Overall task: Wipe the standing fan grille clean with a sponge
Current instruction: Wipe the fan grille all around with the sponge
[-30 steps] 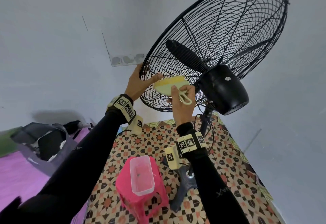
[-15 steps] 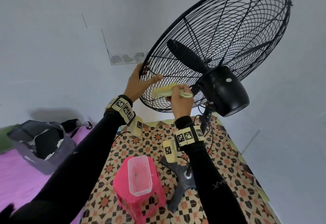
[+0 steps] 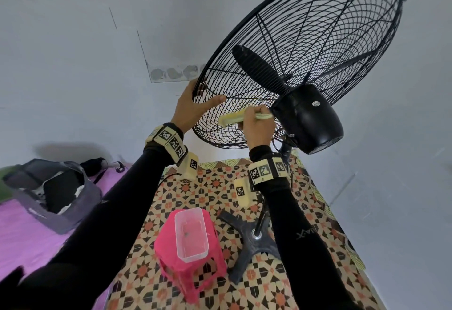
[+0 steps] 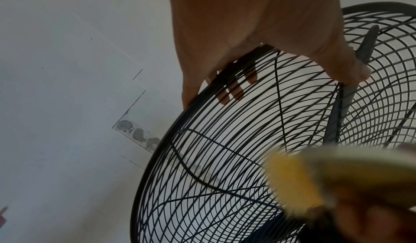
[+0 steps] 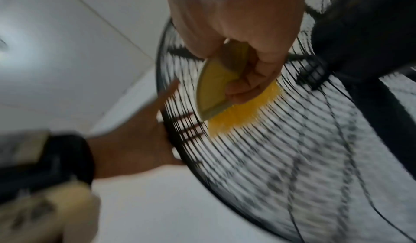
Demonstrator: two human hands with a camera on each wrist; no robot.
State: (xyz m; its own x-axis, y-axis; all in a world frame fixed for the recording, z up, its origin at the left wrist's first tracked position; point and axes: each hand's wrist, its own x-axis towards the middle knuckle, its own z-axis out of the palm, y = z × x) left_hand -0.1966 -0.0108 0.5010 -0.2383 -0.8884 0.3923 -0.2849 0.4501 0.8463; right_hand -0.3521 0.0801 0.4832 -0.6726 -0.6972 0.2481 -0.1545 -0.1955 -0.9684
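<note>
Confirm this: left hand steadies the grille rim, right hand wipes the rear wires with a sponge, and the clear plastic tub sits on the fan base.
One error: the clear plastic tub sits on the pink stool, beside the fan base, per the head view. The rest holds: left hand grips the grille rim; right hand wipes with the sponge.

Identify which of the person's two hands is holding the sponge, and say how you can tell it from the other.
The right hand: it grips the yellow sponge against the fan grille. The left hand holds no sponge; it grips the grille's rim.
</note>
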